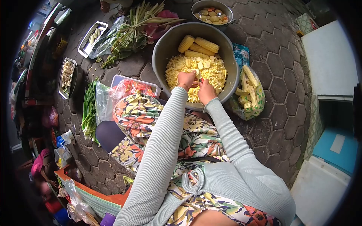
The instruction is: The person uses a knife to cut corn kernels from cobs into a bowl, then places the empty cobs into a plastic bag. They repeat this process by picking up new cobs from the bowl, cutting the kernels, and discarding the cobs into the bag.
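My left hand (pixel 187 79) is closed over a wide grey basin (pixel 158 62), its fingertips pinching a small pale yellow piece (pixel 197 71). Close beside it, my right hand (pixel 207 92) is closed round what looks like a small red-handled knife (pixel 201 80); its blade hardly shows. Below both hands, loose yellow corn kernels (pixel 177 67) fill much of the basin. Several pale cut chunks (pixel 204 65) lie on top of them. Whole peeled corn cobs (pixel 207 45) rest against the basin's far wall.
A plastic bag of bare cobs (pixel 249 94) stands right of the basin. Behind is a metal bowl of round vegetables (pixel 213 16). Leafy stalks (pixel 132 30), trays (pixel 93 37) and green onions (pixel 89 111) lie left on the paving. A tub with red contents (pixel 134 86) sits near my knee.
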Available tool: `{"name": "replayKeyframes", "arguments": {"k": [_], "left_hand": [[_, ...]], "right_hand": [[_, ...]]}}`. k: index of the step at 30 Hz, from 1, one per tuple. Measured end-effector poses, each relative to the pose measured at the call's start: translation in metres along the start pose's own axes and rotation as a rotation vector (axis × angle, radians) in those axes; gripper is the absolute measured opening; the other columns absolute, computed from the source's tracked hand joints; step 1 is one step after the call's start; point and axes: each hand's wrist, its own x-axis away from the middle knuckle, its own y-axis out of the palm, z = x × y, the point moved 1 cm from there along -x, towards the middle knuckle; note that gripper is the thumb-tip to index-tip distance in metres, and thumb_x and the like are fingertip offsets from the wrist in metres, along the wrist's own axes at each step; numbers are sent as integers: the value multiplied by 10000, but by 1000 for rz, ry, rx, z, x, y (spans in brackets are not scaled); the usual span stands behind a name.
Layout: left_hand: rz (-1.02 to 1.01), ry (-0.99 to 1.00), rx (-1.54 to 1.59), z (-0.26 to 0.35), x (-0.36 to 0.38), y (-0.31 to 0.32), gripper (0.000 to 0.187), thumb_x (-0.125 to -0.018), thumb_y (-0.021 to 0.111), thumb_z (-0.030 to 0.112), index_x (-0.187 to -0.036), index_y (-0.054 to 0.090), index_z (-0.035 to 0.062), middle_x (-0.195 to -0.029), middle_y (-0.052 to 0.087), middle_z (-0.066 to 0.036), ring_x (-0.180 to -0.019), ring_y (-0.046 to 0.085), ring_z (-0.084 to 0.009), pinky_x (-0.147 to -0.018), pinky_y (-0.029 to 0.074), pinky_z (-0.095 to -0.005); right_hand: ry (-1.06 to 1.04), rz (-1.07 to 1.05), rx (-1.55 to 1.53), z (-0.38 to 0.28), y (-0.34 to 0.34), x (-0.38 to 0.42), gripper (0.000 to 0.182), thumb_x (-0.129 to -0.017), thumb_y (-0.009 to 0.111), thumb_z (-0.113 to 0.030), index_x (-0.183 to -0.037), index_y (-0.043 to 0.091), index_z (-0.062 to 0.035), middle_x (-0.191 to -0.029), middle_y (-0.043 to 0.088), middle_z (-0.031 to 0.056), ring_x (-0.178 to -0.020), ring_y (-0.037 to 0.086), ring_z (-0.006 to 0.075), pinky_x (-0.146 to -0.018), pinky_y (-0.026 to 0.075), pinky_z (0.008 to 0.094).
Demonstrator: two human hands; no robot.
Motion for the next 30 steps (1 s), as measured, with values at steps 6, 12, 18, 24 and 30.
{"name": "replayKeyframes", "arguments": {"k": [6,12,18,24,30], "left_hand": [[16,-25,-141,-2,-7,-2,277,-775,576,206,-822,545,-65,-709,604,-139,-507,587,-209,-403,491,-304],[89,207,-365,3,0,-3,243,-739,624,201,-865,515,24,-846,568,-95,-733,585,-184,-513,544,-337],[-5,208,-322,-11,-9,6,222,-769,591,164,-946,522,51,-771,551,-67,-614,551,-150,-499,519,-328],[4,188,-190,-20,-29,3,187,-791,551,149,-924,530,19,-789,576,-90,-624,576,-156,-503,517,-286],[62,288,-250,-12,-15,6,195,-735,592,179,-801,553,0,-650,596,-125,-501,585,-161,-472,473,-276]], "right_hand": [[43,-82,104,6,3,0,240,-864,383,-210,-929,417,19,-802,584,232,-787,578,359,-685,451,438],[119,-48,151,7,5,4,287,-890,291,-246,-916,424,7,-823,592,225,-810,584,351,-696,457,439],[98,-17,119,16,6,-18,281,-884,305,-228,-943,415,24,-866,586,226,-829,578,351,-705,451,433],[-6,28,-11,10,4,-3,278,-861,381,-236,-923,395,35,-758,574,241,-730,564,389,-634,432,466],[-22,81,-56,11,11,1,267,-856,404,-226,-885,413,39,-728,564,254,-702,559,399,-602,436,458]]}}
